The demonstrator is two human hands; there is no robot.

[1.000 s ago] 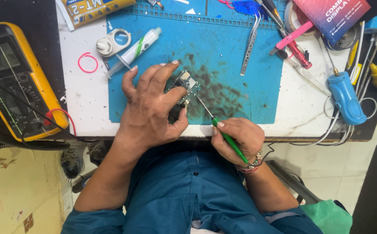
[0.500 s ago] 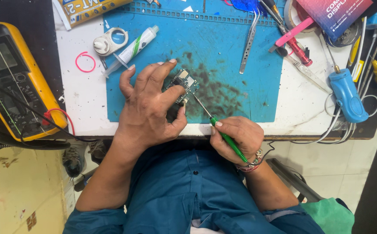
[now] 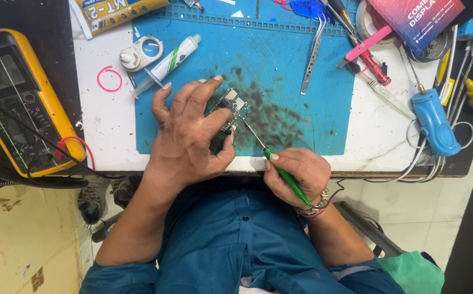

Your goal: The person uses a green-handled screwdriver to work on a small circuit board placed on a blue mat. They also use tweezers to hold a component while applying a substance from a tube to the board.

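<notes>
White table [image 3: 111,117] under a blue work mat [image 3: 280,81], head view: left hand [image 3: 187,136] is pinning one small circuit board [image 3: 231,109] on the mat, fingers closed around its edge, while right hand [image 3: 296,174] is gripping one green-handled screwdriver [image 3: 277,166] tightly, tip touching the board. Judging the step as working a screw or part on the board, calling next for steady pressure. Counting nearby: one yellow multimeter [image 3: 16,103], one pair of tweezers [image 3: 312,54], one paste tube [image 3: 174,57].

The left hand [image 3: 187,136] lies palm-down with fingers spread and thumb tucked inward, while just beside it the right hand [image 3: 297,175] is curled tight, its wrist bent back toward the body.
</notes>
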